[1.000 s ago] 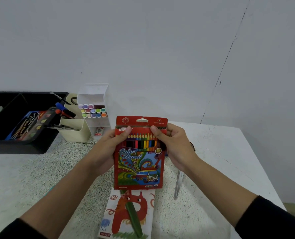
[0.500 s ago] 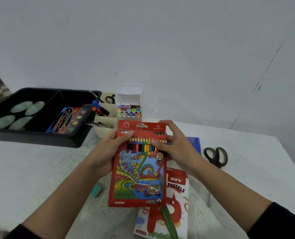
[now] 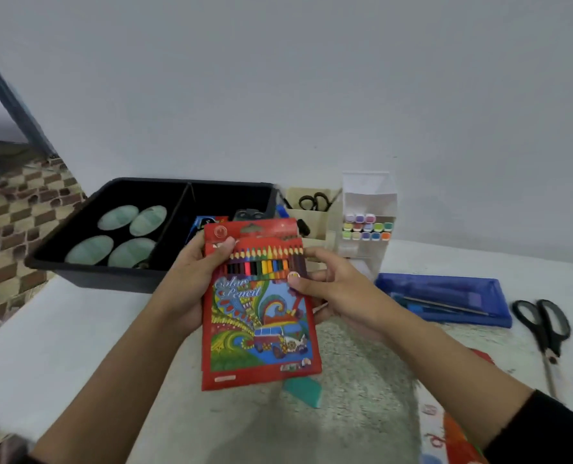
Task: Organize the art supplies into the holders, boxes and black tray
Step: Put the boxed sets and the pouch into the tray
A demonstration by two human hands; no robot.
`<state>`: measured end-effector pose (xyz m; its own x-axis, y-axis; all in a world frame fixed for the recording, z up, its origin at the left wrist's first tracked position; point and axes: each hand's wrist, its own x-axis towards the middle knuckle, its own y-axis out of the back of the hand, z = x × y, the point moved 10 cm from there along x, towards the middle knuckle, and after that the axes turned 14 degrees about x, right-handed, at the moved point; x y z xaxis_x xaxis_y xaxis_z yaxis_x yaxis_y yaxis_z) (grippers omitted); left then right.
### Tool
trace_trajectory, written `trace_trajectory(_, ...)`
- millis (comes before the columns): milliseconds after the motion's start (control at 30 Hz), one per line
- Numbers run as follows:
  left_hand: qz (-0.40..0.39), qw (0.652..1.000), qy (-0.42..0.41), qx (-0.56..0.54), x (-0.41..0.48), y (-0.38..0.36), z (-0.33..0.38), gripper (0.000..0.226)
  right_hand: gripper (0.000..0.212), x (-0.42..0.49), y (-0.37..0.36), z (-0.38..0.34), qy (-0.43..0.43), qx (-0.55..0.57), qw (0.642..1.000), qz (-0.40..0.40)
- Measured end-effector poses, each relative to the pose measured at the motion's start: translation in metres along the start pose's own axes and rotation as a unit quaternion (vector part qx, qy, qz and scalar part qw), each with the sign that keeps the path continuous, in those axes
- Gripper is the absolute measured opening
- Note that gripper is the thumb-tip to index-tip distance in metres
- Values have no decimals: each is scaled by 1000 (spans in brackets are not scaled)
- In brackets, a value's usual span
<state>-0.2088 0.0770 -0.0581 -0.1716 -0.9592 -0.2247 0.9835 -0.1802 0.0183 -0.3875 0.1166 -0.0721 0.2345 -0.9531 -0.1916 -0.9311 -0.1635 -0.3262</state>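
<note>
The left hand (image 3: 191, 286) and right hand (image 3: 335, 291) grip the pencil box (image 3: 261, 323) by its upper side edges, above the surface (image 3: 77, 346), near the black tray (image 3: 91, 277). Probably light, stiff cardboard; edges give the safest hold.

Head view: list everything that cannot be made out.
All head view.
Black tray, right compartment: contents hidden behind the colour pencil box and left hand.
Beige holder: lower part hidden behind that box.
Red printed box: cut off by the bottom edge.
Teal eraser: top hidden behind the box.
</note>
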Motion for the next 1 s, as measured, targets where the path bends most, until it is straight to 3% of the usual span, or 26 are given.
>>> trace_trajectory(300,-49,991,-12,122,55,70,19,42,22,62,-38,3,68,50,986,146)
trace_trajectory(500,-8,966,-60,253,77,93,18,77,12,95,-47,-6,65,-68,977,189)
trace_trajectory(700,9,948,-71,312,124,100,27,54,25,154,-52,-15,49,-193,957,210)
trace_trajectory(800,-14,905,-66,419,151,95,18,29,41,179,-55,-11,23,-275,938,208)
trace_trajectory(933,-48,821,-39,568,174,87,-8,23,59,201,-51,17,-51,-361,911,192)
trace_trajectory(1000,-59,767,-37,637,179,85,-20,23,59,211,-51,28,-65,-399,899,170)
